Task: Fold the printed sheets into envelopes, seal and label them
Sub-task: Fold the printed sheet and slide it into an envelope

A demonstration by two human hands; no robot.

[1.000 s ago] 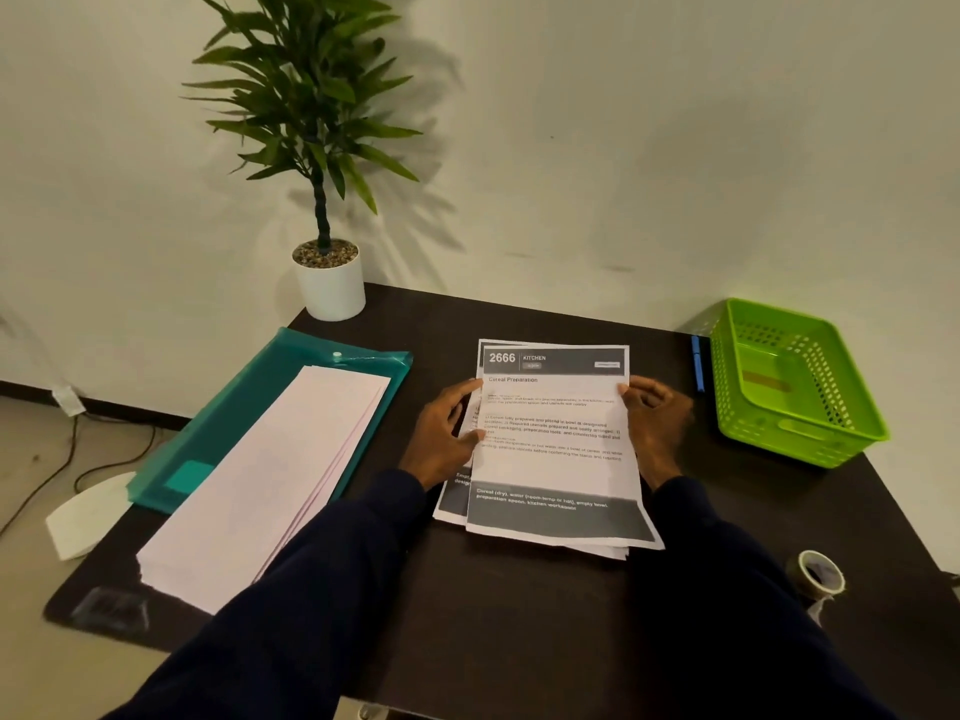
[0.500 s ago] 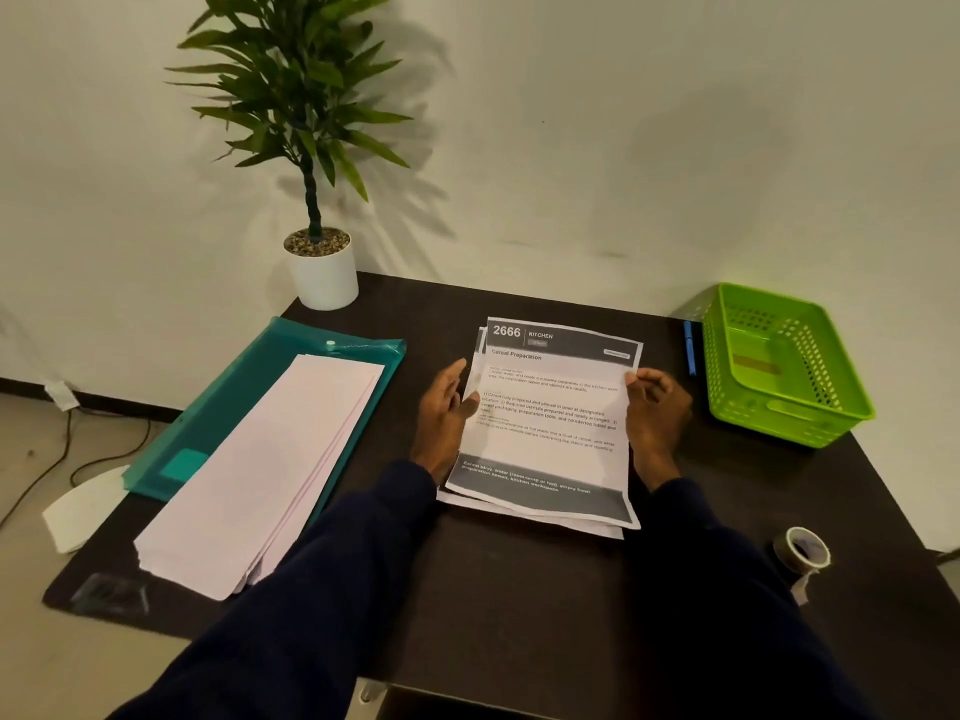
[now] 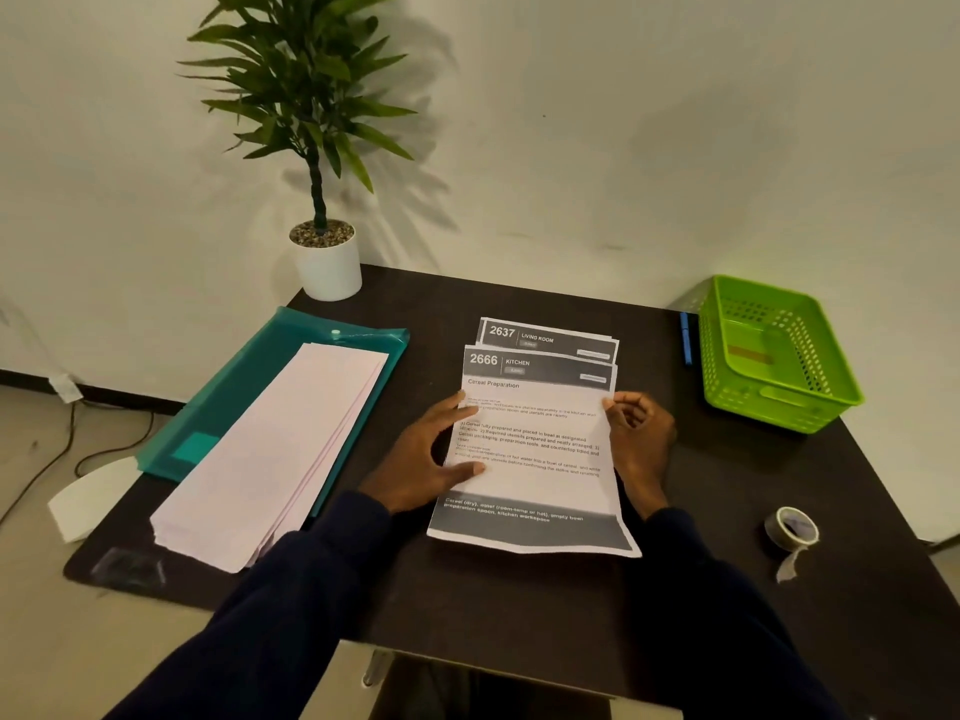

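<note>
The top printed sheet (image 3: 535,449) is white with a dark header band reading 2666 KITCHEN, a "Cereal Preparation" title, and another dark band along its near edge. Its long axis runs away from the person, header at the far end, lying mid-table on the dark desk (image 3: 519,605). A second sheet (image 3: 550,337) (2637 LIVING ROOM) peeks out just beyond it. The left hand (image 3: 426,459) lies spread flat with its fingertips on the sheet's left edge, gripping nothing. The right hand (image 3: 636,439) pinches the right edge, fingers curled. A stack of white envelopes (image 3: 275,454) sits on a teal folder (image 3: 249,371) at left; green basket (image 3: 774,350) and tape roll (image 3: 792,527) at right.
</note>
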